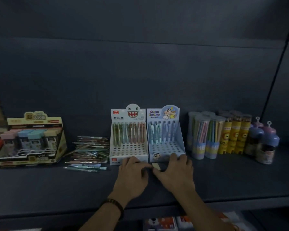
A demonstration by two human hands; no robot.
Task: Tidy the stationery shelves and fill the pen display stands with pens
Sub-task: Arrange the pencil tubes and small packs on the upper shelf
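Observation:
Two pen display stands sit side by side mid-shelf. The white stand with a toothy cartoon face holds one back row of pens. The blue stand with a cartoon child also has pens only at the back. A loose pile of pens lies left of the white stand. My left hand rests in front of the white stand, fingers curled at its base. My right hand is spread against the blue stand's front, beside a small pale object. What the hands hold is unclear.
A yellow display box of erasers stands at the left. Clear tubes of pencils, yellow pencil tubes and bottle-shaped containers crowd the right. The dark shelf has a front edge near me, with more goods below.

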